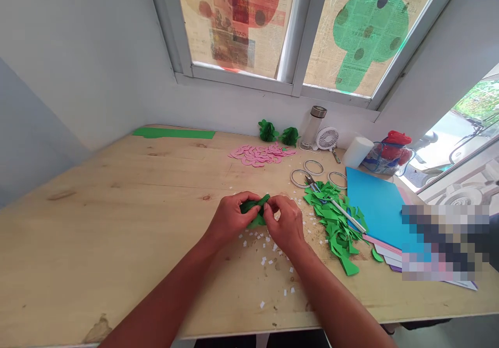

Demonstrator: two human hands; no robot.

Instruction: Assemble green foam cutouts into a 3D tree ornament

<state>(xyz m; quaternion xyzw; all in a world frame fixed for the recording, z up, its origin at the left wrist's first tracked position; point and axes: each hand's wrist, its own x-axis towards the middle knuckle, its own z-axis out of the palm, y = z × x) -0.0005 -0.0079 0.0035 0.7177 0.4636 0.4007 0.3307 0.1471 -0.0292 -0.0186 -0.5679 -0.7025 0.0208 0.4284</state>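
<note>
Head view — both hands [259, 215] pinch green paper [257, 217] — 3 silver rings [313, 167] lie beyond.

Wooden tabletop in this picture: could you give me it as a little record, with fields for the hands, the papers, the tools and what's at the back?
Left hand: left hand pinching green paper piece
Right hand: right hand on the same piece
Right-side pile: green paper scraps
Tools: scissors and white pen, both on the scraps
Loose bits: small white paper bits, near the hands
Back: pink paper cutouts, clear bottle, white fan
Far right: blue sheet
</note>
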